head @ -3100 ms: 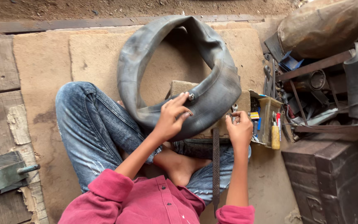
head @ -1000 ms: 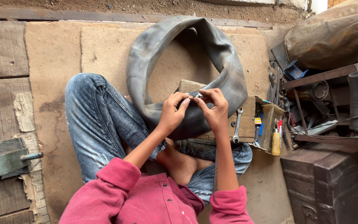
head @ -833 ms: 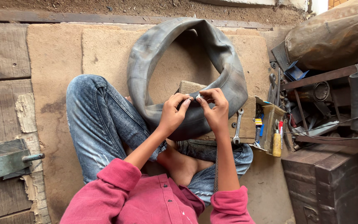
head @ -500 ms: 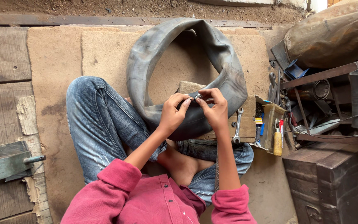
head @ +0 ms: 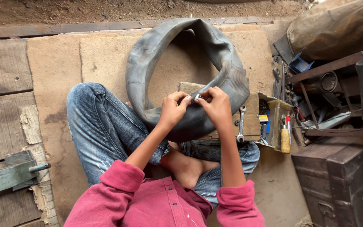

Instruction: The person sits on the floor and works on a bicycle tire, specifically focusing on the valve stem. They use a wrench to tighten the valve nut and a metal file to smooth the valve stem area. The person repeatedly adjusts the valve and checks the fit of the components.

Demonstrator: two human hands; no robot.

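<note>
While the limp black rubber inner tube (head: pixel 156 67) lies across the lap, its small metal valve (head: pixel 198 97) is pinched by both hands, left hand (head: pixel 174 110) and right hand (head: pixel 216 106).

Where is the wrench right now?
In the head view, the wrench lies on the wooden block, just right of the right hand and the inner tube.

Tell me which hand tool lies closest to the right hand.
The silver open-ended wrench, lying on the wooden block just beside the right hand. The yellow-handled tool stands farther right in the small open box.
</note>
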